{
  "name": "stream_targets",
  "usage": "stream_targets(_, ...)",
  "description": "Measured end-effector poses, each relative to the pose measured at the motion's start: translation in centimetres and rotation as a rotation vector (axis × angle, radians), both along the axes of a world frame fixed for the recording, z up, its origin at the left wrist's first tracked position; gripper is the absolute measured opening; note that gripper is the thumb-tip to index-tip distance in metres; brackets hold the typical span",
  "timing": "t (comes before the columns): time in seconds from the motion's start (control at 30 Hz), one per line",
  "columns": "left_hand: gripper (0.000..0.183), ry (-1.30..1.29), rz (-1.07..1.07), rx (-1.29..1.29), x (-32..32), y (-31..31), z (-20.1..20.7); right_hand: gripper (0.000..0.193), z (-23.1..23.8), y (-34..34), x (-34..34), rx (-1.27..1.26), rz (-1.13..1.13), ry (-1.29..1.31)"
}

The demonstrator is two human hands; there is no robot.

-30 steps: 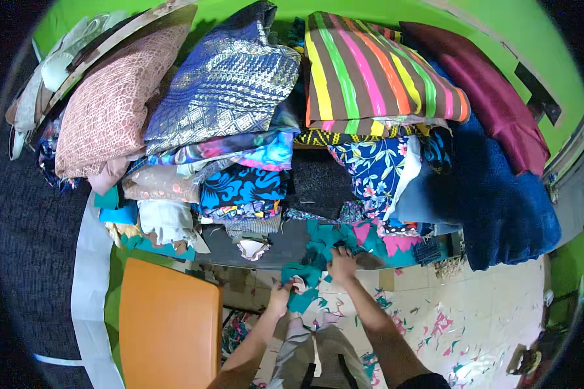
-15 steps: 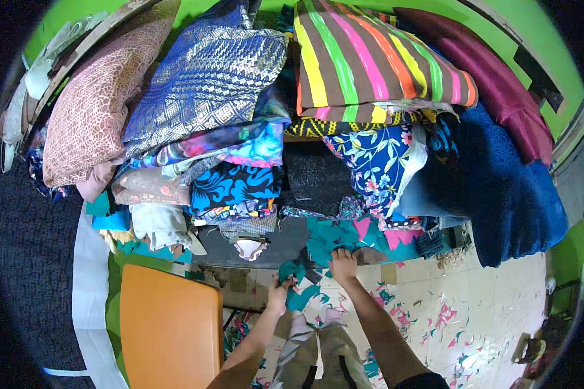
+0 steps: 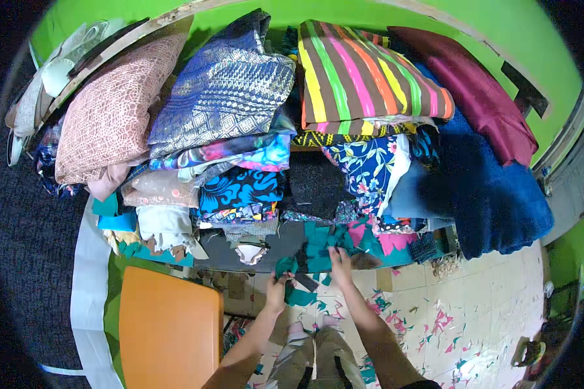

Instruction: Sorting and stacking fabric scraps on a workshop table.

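Several teal fabric scraps (image 3: 301, 297) are gripped in my left hand (image 3: 277, 292), its fingers closed round them just in front of the shelf edge. A small dark strip (image 3: 307, 282) shows beside that hand; I cannot make out what it is. My right hand (image 3: 340, 267) is at the edge of a pile of teal fabric pieces (image 3: 319, 241) on the dark shelf (image 3: 285, 243). Its fingers are drawn together at a teal piece, partly hidden by the hand. Pink fabric scraps (image 3: 396, 242) lie right of the pile.
Folded patterned cloth (image 3: 240, 188) and a striped cushion (image 3: 376, 78) are stacked behind. Dark blue cloth (image 3: 506, 207) hangs at the right. An orange chair back (image 3: 169, 330) stands at the left. Pink and teal offcuts litter the tiled floor (image 3: 499, 279).
My right hand has turned and drawn its fingers together at the pile's edge. The left hand keeps its teal scraps and has shifted slightly left. The view has tilted a little.
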State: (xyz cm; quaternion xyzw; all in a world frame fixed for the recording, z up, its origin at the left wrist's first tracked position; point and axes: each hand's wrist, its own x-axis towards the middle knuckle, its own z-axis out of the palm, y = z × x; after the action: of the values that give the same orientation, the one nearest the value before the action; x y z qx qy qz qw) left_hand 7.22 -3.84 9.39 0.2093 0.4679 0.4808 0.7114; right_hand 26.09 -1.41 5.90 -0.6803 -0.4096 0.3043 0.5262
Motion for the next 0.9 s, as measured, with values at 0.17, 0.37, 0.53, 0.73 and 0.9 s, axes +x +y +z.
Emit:
stream_targets(0.17, 0.004, -0.049, 0.039, -0.019, 0.2, -0.1, 0.7, 0.03, -0.2, -0.9, 0.3, 0.062, -0.011, 0.889)
stream_targets(0.37, 0.006, 0.067, 0.101, 0.079, 0.8, 0.0, 1.6, 0.022, 1.1, -2.7, -1.1, 0.08, -0.203, -0.099)
stream_targets(0.53, 0.016, 0.219, 0.007, 0.147, 1.7, -0.7, 0.8, 0.017, 4.7, -4.7, -5.4, -0.117, 0.065, -0.323)
stream_targets(0.73, 0.043, 0.297, -0.144, 0.016, 2.1, -0.8, 0.1, 0.024, 0.8, -4.0, -6.3, -0.423, 0.382, 0.313)
stream_targets(0.9, 0.031, 0.303, -0.215, -0.048, -0.9, -0.3, -0.7, 0.023, -0.2, -2.3, -3.6, -0.193, 0.429, -0.124)
